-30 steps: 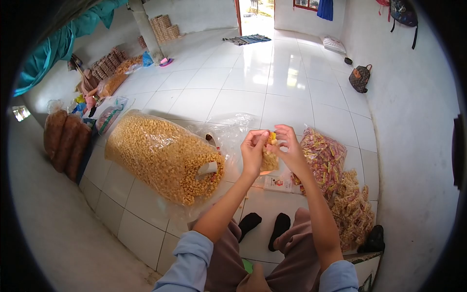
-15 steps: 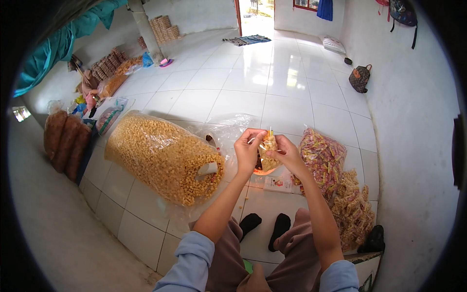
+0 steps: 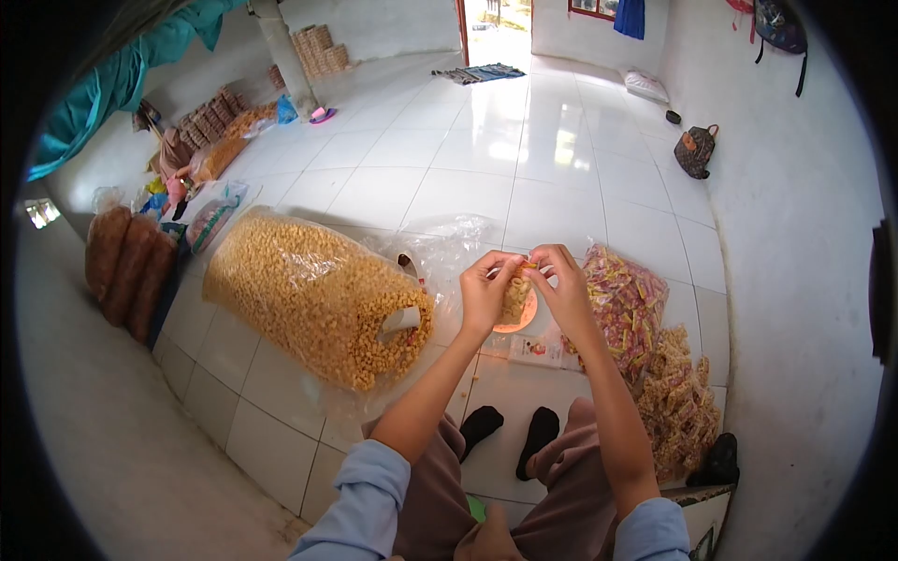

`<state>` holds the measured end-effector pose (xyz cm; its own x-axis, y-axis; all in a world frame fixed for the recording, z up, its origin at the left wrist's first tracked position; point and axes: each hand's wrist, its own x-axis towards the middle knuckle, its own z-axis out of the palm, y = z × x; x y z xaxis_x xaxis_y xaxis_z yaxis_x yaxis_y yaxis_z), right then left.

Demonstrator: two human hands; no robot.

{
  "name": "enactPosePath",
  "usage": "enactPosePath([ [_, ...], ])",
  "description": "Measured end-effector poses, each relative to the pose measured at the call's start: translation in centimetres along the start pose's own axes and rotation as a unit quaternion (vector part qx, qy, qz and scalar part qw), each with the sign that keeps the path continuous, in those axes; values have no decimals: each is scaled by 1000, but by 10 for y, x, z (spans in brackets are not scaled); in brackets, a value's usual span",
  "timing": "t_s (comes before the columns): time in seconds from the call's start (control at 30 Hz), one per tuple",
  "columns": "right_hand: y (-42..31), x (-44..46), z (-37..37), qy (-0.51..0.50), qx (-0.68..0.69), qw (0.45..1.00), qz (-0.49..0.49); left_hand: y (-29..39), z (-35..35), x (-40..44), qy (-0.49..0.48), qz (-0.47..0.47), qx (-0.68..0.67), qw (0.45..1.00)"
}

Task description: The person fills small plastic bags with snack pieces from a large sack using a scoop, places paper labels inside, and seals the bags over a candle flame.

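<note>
Between my hands hangs a small clear plastic bag of pale yellow snacks, with a bit of red and yellow at its top. My left hand is closed in a pinch on the upper left of the bag. On the right of the bag's top, the fingers of my right hand are pinched too. Below and behind the bag is a round orange-rimmed dish, partly covered by it. A stack of flat printed plastic packets lies on the floor just under my right hand.
To the left lies a large clear sack of yellow snacks with a white scoop-like object in its mouth. A bag of red-yellow sachets and a pile of filled snack bags are at right. A person sits far left.
My right hand has moved up from the bag's side to its top, beside my left fingertips. The bag hangs slightly lower relative to my hands, and more of the dish shows.
</note>
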<state>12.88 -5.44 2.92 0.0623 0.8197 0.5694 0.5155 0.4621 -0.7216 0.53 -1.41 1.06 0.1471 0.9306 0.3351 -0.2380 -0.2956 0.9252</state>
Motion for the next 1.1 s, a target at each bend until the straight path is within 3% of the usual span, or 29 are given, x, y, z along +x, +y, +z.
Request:
enactPosePath([
  [0.1,-8,2,-4,10,-53,999,9,-5,-2,-1,-20,-11,1,1000],
  [0.17,-12,4,-9,91,-224,958,-156,-10,-5,0,-48,-19,-69,996],
  [0.23,-11,8,-11,102,-207,954,-190,-4,-4,-1,-75,-28,-138,987],
  [0.3,-10,9,-12,113,-189,950,-222,1,-2,-7,-168,-135,-262,941],
  [0.33,-10,9,-13,120,-178,953,-214,-4,-2,-9,-167,-134,-262,941],
  [0.4,-10,8,-13,128,-167,956,-206,-11,0,-10,-257,-141,-78,953],
  [0.57,-12,2,-20,84,-163,977,-111,-7,-6,-8,-285,-148,-112,940],
  [0.63,-23,2,-26,58,-147,982,-101,-10,-10,-6,-283,-93,-88,950],
  [0.77,-29,5,-33,-4,-141,985,-100,-9,-17,-2,-288,-96,-87,949],
  [0.83,-28,5,-33,-8,-118,990,-75,-4,-21,-1,-305,-72,41,949],
  [0.93,-22,7,-33,-23,-90,993,-72,4,-21,-3,-293,-19,86,952],
  [1.03,-22,7,-31,-28,-80,992,-96,12,-23,-3,-285,-59,152,945],
  [1.1,-23,7,-31,-21,-75,992,-97,4,-27,0,-288,-38,187,938],
])
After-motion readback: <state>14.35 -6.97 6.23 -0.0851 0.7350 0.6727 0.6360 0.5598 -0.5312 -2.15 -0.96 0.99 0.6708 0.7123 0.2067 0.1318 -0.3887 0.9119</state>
